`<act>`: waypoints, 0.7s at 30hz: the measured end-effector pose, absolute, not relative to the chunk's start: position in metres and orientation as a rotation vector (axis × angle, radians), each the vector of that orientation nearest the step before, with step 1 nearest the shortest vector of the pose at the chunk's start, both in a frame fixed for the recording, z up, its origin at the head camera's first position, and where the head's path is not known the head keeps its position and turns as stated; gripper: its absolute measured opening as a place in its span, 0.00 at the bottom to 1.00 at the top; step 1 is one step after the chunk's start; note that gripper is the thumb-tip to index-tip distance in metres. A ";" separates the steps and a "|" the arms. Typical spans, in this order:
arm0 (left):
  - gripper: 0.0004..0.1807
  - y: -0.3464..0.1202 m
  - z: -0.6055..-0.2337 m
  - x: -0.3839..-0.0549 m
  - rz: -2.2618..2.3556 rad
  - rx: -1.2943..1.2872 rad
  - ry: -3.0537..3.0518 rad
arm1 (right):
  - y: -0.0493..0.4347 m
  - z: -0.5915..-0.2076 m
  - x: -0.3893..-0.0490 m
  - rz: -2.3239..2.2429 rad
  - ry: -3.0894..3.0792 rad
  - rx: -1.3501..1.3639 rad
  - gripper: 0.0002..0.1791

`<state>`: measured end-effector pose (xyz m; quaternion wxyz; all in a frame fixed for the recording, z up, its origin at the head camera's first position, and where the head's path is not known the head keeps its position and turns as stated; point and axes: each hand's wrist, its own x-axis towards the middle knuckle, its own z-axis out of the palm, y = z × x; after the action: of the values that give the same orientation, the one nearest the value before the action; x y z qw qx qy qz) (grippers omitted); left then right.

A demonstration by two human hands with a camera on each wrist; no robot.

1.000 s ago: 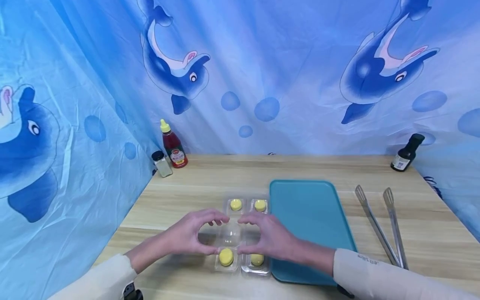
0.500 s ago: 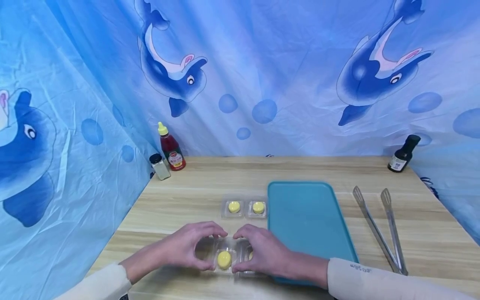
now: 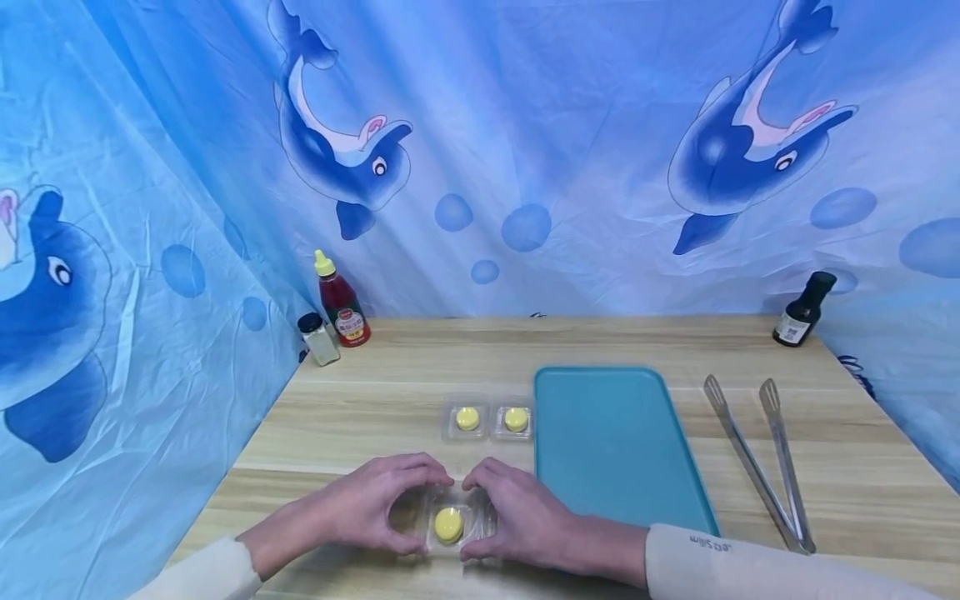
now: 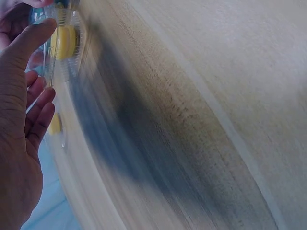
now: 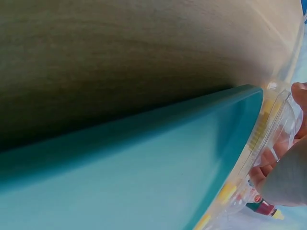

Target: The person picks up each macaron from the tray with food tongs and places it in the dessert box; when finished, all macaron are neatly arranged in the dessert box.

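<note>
A clear plastic box [image 3: 432, 539] with a round yellow macaron [image 3: 448, 526] inside sits on the table between my hands. My left hand [image 3: 378, 507] holds its left side, fingers at the far corner and thumb at the near one. In the left wrist view the thumb lies along the edge of the clear box [image 4: 76, 50]. On the other side my right hand [image 3: 525, 517] curves round the box, thumb near its front right corner. Clear plastic of a neighbouring box shows beside the right palm, mostly hidden by that hand.
Two more clear boxes, each with a yellow macaron [image 3: 467, 418] [image 3: 516, 419], stand behind my hands. A teal tray [image 3: 611, 450] lies close to my right hand, with metal tongs [image 3: 787, 467] beyond. A sauce bottle [image 3: 349, 312], spice jar [image 3: 319, 339] and dark bottle [image 3: 804, 310] stand at the back.
Both hands have come nearer to me and down around the front box. Its clear lid, raised behind the macaron earlier, now lies over it. The back boxes have come into full view.
</note>
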<state>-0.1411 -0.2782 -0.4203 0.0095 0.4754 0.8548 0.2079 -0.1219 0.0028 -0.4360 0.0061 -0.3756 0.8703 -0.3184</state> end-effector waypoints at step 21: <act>0.37 -0.281 -0.416 -0.138 0.587 1.567 2.693 | -0.003 -0.431 -0.117 -0.897 2.792 -1.193 0.39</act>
<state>-0.1385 -0.2811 -0.4158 -0.0146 0.4940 0.8494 0.1853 -0.1172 -0.0028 -0.4309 -0.0121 -0.3769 0.8818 -0.2832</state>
